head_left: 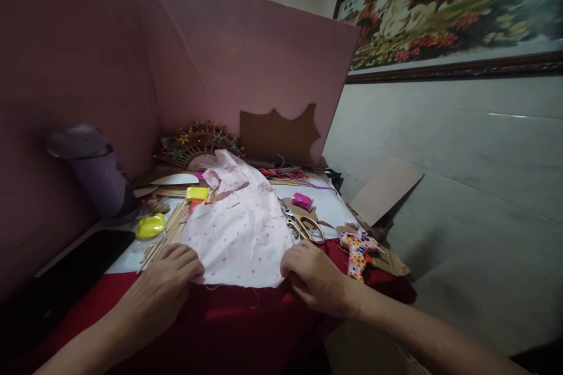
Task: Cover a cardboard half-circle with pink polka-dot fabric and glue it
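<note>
A pale pink dotted piece of fabric (240,240) lies spread over the table, its near edge frayed and its far end rumpled. My left hand (176,272) pinches the near left corner. At the near right corner, my right hand (314,275) has its fingers closed on the cloth. Gold-handled scissors (303,225) rest just right of the fabric, beyond my right hand. Bamboo sticks (169,231) lie along the fabric's left side, close to my left hand.
Yellow packets (151,226), a pink packet (302,200) and a dark phone-like slab (83,263) lie around. A purple bottle (103,179) stands left. Behind are a stick fan shape (200,143) and cut cardboard (279,135). A flowered fabric piece (357,255) sits right.
</note>
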`<state>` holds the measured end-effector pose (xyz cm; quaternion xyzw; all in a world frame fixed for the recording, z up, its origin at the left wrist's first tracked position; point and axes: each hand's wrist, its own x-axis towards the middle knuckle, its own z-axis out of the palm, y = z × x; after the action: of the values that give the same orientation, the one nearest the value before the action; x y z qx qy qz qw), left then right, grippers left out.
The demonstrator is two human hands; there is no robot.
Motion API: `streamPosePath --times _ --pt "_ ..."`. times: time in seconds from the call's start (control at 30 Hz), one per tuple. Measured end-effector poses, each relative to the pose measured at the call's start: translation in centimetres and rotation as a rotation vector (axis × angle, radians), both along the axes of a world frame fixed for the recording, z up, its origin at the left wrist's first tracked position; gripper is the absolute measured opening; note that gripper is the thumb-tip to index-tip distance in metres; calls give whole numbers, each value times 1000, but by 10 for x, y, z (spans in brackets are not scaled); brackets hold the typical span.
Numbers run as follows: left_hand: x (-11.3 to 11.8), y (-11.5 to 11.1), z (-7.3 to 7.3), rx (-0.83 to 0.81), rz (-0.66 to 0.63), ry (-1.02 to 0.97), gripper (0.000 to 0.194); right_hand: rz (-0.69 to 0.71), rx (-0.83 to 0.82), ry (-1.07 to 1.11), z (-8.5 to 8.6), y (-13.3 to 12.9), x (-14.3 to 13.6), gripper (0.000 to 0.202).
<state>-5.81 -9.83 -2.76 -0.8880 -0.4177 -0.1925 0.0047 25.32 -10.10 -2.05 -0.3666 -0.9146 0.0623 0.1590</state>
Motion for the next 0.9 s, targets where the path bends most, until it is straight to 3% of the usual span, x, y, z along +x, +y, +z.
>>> streamPosePath --times 0.1,0.17,0.23,0.3,0.37,0.5,0.6,0.73,0.9 --pt "-3 -6 5 -146 -25 -15 34 9 -5 6 2 0 2 22" --pt "-4 -3 18 -288 -67 -56 37 30 -14 -5 3 1 3 22" --pt "-3 9 34 -401 -88 -133 28 48 -16 -15 3 2 3 21" --pt "5 33 47 -382 -9 -210 18 53 1 -9 0 2 2 20" --pt "20 63 52 -274 158 -167 17 44 20 9 -4 3 1 20" --pt "59 122 39 -218 319 -110 14 11 23 53 -8 3 -2 20" --pt "78 146 22 -205 421 -91 11 -10 13 68 -9 2 -3 19" --pt "78 158 11 -250 513 -126 22 -18 17 53 -10 2 -2 18" --pt "68 172 17 -271 614 -343 20 -29 43 53 -16 2 -1 14"
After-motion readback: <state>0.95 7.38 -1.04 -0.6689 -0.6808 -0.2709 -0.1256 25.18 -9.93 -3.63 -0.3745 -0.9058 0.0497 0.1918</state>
